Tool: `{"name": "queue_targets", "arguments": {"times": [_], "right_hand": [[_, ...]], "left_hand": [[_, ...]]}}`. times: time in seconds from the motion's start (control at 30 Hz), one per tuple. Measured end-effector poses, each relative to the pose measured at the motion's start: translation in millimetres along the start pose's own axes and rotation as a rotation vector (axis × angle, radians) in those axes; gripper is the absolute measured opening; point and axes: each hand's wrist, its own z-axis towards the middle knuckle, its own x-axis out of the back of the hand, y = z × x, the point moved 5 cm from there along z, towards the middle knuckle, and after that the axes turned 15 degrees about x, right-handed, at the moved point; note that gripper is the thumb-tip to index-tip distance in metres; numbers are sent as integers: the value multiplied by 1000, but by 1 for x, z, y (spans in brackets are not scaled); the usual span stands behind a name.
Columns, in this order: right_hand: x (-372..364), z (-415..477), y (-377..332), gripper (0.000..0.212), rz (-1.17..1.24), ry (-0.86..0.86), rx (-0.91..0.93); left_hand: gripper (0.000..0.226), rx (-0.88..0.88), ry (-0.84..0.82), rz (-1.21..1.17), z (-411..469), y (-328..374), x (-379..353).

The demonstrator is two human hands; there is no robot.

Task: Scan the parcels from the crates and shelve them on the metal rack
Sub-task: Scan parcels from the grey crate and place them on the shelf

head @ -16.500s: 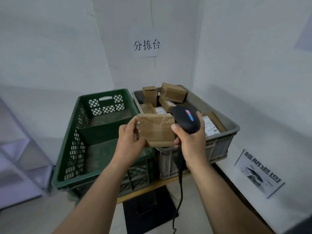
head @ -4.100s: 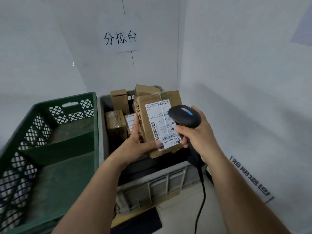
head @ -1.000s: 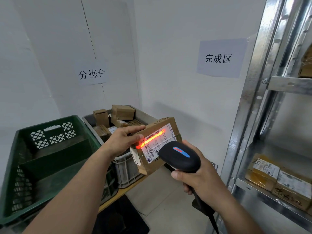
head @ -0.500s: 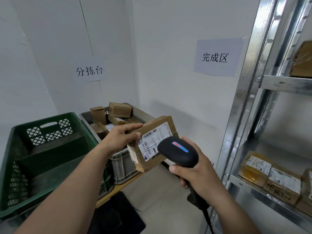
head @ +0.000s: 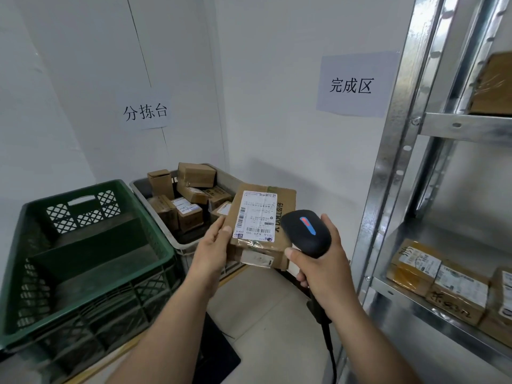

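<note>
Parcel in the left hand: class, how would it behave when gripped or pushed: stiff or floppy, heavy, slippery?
Probably stiff: the parcel shows flat faces and straight edges though the left hand holds only one end. Likely light for its size, as one hand supports it. Matte cardboard should grip well; the tape may be slicker.

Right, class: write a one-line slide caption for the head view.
Left hand holds a labelled parcel, right hand grips a scanner, with the grey crate behind and the metal rack alongside.
</note>
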Motion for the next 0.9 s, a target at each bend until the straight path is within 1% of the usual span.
{"name": "queue_targets", "arguments": {"times": [0.1,0.17,0.23,0.3,0.43,0.57,0.73,0.8,0.9], "right_hand": [[4,-2,0,95,27,18,-11],[7,-4,0,93,32,21,-5],[12,-8,0,93,39,23,0],[17,-13,1,93,34,21,1],[29,-32,4,93,41,41,-10],[45,-58,2,92,35,48,-25],[72,-97,-5,89,1,147,-15],[85,-118,-15,88,-10,186,-26],[104,-152,-30,92,-71,233,-43]], "left_hand": [[46,18,-34,-55,-18,-11,-14],[43,-10,-30,-48,-29,-16,-18],[39,-53,-5,16,-39,-20,-19],[46,-91,-3,120,-48,-25,-18],[63,-135,-76,264,-70,-41,-20],[61,-169,-87,358,-93,-52,-22],[66,-236,-153,364,-128,-60,-34],[63,-248,-202,361,-144,-65,-39],[65,-253,-258,362,-168,-77,-48]]}}
